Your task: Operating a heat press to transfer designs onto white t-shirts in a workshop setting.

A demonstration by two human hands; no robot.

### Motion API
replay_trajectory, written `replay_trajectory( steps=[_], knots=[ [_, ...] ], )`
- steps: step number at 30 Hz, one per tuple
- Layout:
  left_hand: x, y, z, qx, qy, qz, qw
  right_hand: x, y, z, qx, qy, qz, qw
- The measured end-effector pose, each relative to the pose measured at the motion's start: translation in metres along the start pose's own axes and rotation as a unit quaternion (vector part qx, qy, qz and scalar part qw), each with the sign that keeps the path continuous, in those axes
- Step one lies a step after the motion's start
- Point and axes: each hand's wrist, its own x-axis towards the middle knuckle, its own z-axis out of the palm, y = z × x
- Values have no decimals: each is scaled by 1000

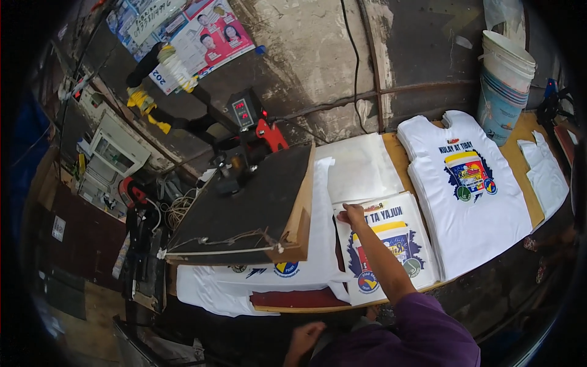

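"Where are the fingers?"

"The right hand [351, 215] is at the far left corner of the printed sheets [418, 249], its fingers curled in close. Whether they have pinched one sheet or only touch it, I can't tell."

"And the other hand?"

"The left hand [307, 337] hangs nearer the body, short of the table edge, fingers loosely bent. I see nothing in it, but it's too blurred to be sure."

"What's around the right fingers?"

"The printed sheets run from under them back toward the body, their picture reversed. Just beyond lie plain pale sheets [361, 164]. To their left, a white shirt [323, 254] sticks out from under the dark press plate [244, 205]. To their right is a stack of printed white shirts [474, 226]."

"So which step is this?"

"My guess: taking hold of a printed sheet by its corner."

"What does the next move call for?"

"A sure pinch on one sheet alone, I'd say, and a lift that doesn't crease it or drag its neighbours."
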Motion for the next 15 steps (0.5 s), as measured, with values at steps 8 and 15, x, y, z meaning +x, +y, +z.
replay_trajectory(
  steps=[8,15],
  knots=[
    [85,-166,-210,-156,574,0,804,-177,63,-65,178,-333,131,916],
    [140,-196,-249,-470,179,-42,863,-277,80,-71,-19,-207,26,978]
  ],
)
